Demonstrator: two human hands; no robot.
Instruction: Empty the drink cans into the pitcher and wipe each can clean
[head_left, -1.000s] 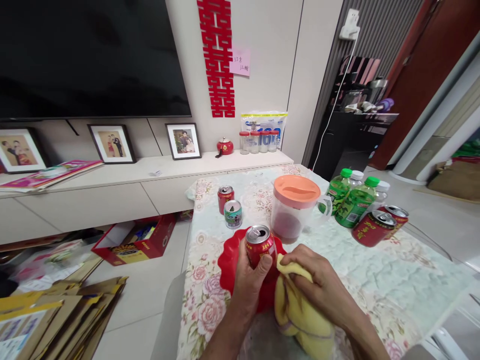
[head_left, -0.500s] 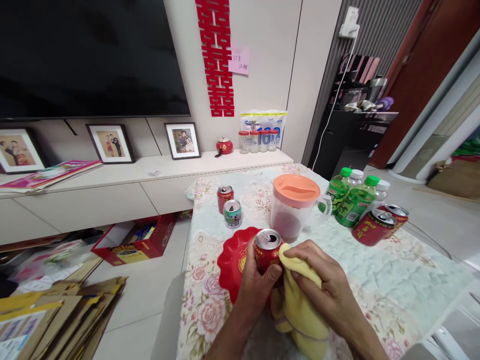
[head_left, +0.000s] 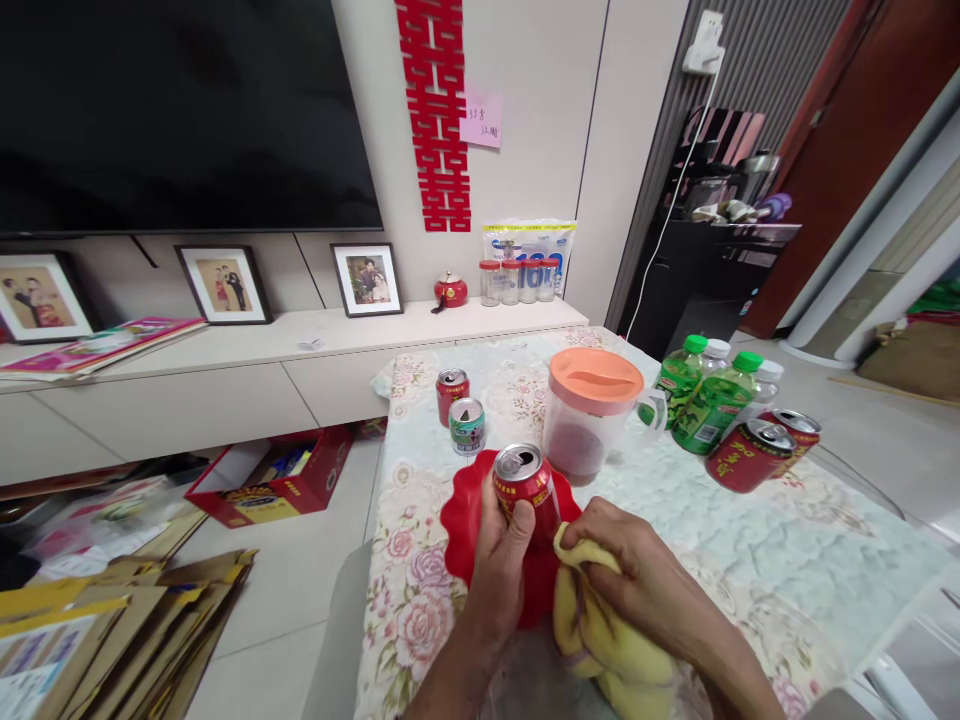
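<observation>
My left hand is wrapped round a red drink can, holding it tilted above a red scalloped plate. The can's top is opened. In my right hand a yellow cloth is bunched between thumb and fingers and hangs down over the table's near side. Cloth and can are a little apart, with the cloth lower and to the right. Just behind the can stands a clear pitcher with an orange lid and dark contents.
A small red can and a short green can stand at the back left of the flowered tablecloth. Green-capped bottles and larger red cans are grouped at the right. Behind is a white cabinet.
The cloth in my right hand has moved down and right, away from the can. My left hand has turned and tilted the can, shifting it slightly left.
</observation>
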